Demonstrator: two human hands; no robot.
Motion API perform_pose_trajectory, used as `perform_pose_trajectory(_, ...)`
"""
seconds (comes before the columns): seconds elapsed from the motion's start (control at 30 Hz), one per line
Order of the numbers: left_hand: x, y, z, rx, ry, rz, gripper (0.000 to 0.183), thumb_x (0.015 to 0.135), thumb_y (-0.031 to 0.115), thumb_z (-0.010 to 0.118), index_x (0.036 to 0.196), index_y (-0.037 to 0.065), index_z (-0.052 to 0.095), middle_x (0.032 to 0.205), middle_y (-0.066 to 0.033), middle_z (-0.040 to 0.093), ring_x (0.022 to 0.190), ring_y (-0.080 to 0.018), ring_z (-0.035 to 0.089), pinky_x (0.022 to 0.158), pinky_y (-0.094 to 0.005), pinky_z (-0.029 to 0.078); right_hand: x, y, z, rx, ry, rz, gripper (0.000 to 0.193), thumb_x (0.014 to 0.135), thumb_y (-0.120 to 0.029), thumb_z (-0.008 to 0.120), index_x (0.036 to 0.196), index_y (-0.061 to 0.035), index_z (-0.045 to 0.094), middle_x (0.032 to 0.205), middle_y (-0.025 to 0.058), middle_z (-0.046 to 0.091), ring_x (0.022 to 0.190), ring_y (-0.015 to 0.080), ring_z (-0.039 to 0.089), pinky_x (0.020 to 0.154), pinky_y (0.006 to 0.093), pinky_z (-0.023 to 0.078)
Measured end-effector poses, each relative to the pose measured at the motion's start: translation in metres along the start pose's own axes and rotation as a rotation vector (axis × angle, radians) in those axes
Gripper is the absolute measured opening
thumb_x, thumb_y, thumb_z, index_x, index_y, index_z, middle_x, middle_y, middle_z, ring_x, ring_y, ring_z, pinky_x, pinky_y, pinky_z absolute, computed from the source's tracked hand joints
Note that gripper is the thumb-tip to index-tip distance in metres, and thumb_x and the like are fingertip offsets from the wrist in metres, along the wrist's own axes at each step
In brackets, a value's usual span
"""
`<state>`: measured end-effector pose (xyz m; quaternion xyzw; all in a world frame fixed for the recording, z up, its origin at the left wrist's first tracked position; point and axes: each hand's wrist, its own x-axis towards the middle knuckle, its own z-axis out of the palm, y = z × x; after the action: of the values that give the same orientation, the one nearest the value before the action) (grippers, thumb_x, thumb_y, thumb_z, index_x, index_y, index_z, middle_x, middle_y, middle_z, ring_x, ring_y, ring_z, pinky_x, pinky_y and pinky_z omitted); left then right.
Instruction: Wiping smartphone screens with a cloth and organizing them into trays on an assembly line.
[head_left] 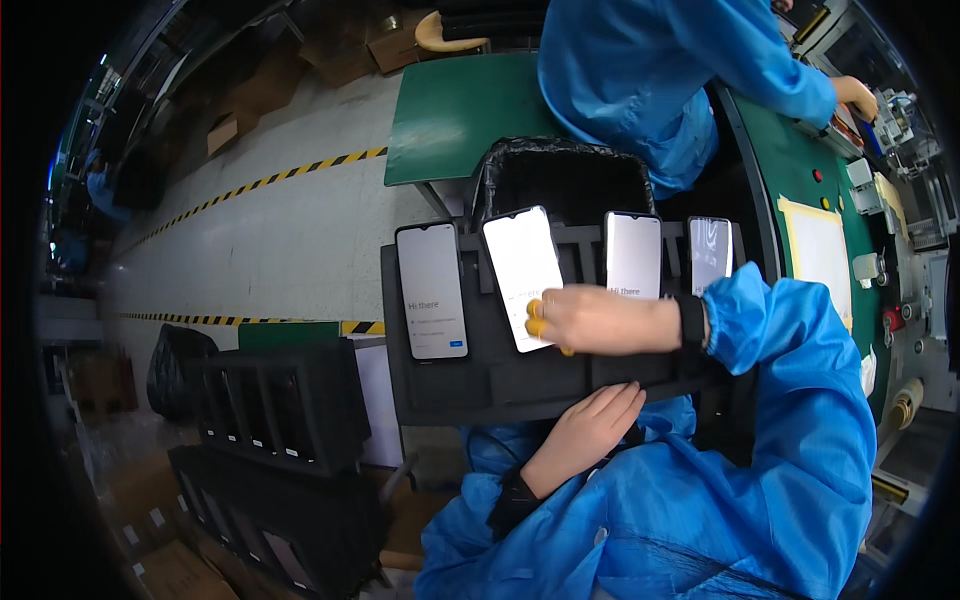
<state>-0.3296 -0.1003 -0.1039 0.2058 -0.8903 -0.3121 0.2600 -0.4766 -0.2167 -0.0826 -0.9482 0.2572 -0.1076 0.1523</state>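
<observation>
Four phones with lit screens stand in a row in a black foam tray (440, 390). The leftmost phone (432, 280) stands upright in the row; the second phone (522, 250) is brightest and slightly tilted. Over the lower part of that second screen, my right hand (600, 318) has its fingers curled, with yellow finger cots on the tips; I see nothing held in them. My forearm partly covers the third phone (633, 250) and the fourth phone (711, 250). My left hand (585, 440) rests, fingers stretched out, against the tray's near edge.
Black foam trays with phones (260, 410) are stacked at the lower left. A bin with a black liner (570, 165) stands beyond my tray. A person in a blue coat (630, 90) works at the green bench (770, 150) on the right. Cardboard boxes (230, 130) lie farther left.
</observation>
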Motion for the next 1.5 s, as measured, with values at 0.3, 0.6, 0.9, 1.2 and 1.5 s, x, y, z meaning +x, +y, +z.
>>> perform_pose_trajectory(0.3,-0.002,-0.004,-0.001,-0.062,0.01,-0.003,0.039,0.078,0.006,0.057,0.116,-0.004,0.058,0.119,-0.0148,0.058,0.111,-0.0266,0.056,0.094,-0.0337,0.049,0.028,0.024,-0.002,-0.049,-0.035,0.069,0.013,0.076,-0.008,0.064,0.086,-0.0016,0.06,0.086,0.0131,0.058,0.079,0.0294,0.063,0.072,0.0382,0.054)
perform_pose_trajectory(0.6,-0.007,-0.007,0.004,-0.074,0.03,0.004,0.04,0.079,0.008,0.056,0.117,-0.005,0.057,0.121,-0.0157,0.057,0.113,-0.0273,0.055,0.095,-0.0336,0.048,0.074,0.068,-0.035,-0.132,0.099,-0.026,0.027,0.074,-0.001,0.064,0.1,-0.0014,0.06,0.091,0.0146,0.057,0.083,0.0301,0.059,0.07,0.0383,0.052)
perform_pose_trajectory(0.9,-0.01,-0.012,0.015,0.022,0.033,0.061,0.038,0.079,0.009,0.054,0.115,-0.006,0.058,0.122,-0.0153,0.056,0.115,-0.0266,0.054,0.098,-0.0332,0.046,0.113,0.017,0.014,-0.066,0.043,-0.17,0.009,0.079,-0.009,0.058,0.084,-0.0007,0.055,0.088,0.0148,0.055,0.082,0.0277,0.06,0.072,0.0347,0.054)
perform_pose_trajectory(1.2,-0.008,-0.013,0.027,0.035,0.095,0.087,0.039,0.076,0.011,0.056,0.111,-0.005,0.06,0.117,-0.0131,0.057,0.112,-0.0245,0.054,0.098,-0.0313,0.046,0.126,0.022,0.018,-0.038,-0.037,0.071,0.026,0.071,-0.007,0.067,0.094,-0.0034,0.056,0.088,0.0146,0.055,0.081,0.0282,0.061,0.068,0.0406,0.054)
perform_pose_trajectory(1.5,-0.013,-0.012,0.034,0.026,0.117,0.044,0.035,0.083,0.012,0.056,0.113,-0.004,0.06,0.117,-0.011,0.058,0.112,-0.0222,0.054,0.098,-0.0313,0.046,0.171,0.048,-0.008,0.021,0.13,0.041,0.014,0.075,0.0,0.062,0.087,-0.0002,0.055,0.087,0.0182,0.058,0.081,0.033,0.062,0.07,0.0415,0.053)
